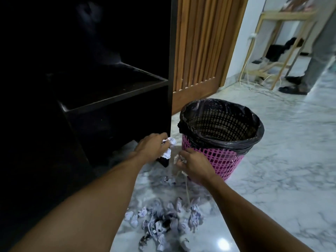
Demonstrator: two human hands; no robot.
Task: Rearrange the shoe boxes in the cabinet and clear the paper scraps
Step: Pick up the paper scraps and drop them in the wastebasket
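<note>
My left hand (151, 148) is closed around crumpled white paper scraps (168, 148) at the bottom right corner of the dark cabinet (109, 99). My right hand (192, 164) grips a small pale scrap (177, 158) just in front of the pink mesh waste basket (223, 157), which is lined with a black bag. A pile of several crumpled paper scraps (163, 222) lies on the marble floor below my hands. The cabinet's shelves look dark, and I see no shoe boxes in them.
A wooden slatted door (200, 48) stands right of the cabinet. Far right, a person's legs (320, 51) and sandals stand on the marble floor beside a wooden rack (283, 42) with cables on the floor beneath it.
</note>
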